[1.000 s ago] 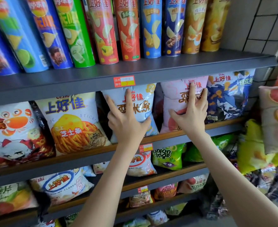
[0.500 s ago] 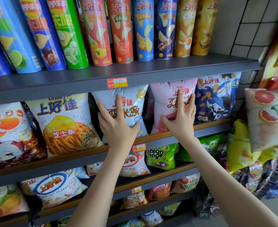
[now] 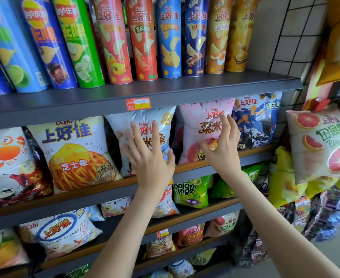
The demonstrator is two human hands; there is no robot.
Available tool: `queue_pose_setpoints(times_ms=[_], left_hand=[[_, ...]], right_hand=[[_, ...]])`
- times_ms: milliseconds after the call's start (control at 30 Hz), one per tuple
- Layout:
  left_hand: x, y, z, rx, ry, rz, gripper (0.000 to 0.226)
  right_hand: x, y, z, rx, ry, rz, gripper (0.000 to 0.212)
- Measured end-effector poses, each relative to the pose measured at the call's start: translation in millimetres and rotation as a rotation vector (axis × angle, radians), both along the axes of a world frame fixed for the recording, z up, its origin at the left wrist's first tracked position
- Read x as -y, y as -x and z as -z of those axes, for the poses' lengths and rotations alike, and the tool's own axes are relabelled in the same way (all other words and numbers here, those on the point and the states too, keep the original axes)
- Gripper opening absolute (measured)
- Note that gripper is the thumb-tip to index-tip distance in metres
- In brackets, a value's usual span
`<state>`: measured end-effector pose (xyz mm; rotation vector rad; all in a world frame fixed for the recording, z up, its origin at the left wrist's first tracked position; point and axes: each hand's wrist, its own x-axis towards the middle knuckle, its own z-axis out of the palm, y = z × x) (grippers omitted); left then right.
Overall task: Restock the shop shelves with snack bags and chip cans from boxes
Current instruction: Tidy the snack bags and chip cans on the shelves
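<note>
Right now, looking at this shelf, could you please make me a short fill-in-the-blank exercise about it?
1. The left hand is spread before the middle bag, which is light ____.
2. The right hand is before the neighbouring bag, which is ____.
3. The chip cans stand on the shelf ____ both bags.
4. The green bag one shelf lower reads onion ____.
Missing words: blue, pink, above, rings.
</note>
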<state>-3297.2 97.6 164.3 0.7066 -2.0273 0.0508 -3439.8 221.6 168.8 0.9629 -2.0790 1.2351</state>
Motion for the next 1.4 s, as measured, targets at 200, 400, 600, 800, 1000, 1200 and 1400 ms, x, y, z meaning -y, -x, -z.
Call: queue_pose_setpoints(times_ms=[200,400,600,800,1000,1200,1400], left_hand=[[-22,-11,-57,-0.108,0.058,0.335,0.058],[-22,8,-135,-0.145,-0.051,0.542,0.057],[-12,68,-191,-0.057,-0.193,0.537,0.063],[-1,160,-219,0.016,-0.28,0.32,0.083],[11,234,-214,0.059,-0.368,0.075,0.097],[3,264,-215,0.077,-0.45,-0.043,0.102],[6,279,-212,0.09,-0.409,-0.136,0.102]], right_hand=[[-7,-9,-50,-0.176,0.072,-0.068,0.063],[-17,17,-113,-0.245,0.133,-0.146,0.062],[-23,115,-176,-0.118,0.131,-0.175,0.069],[-15,211,-199,0.075,0.011,-0.15,0.087],[11,267,-205,0.263,-0.031,-0.204,0.107],[35,284,-207,0.364,0.003,-0.23,0.12],[40,283,-206,0.314,-0.04,-0.219,0.114]])
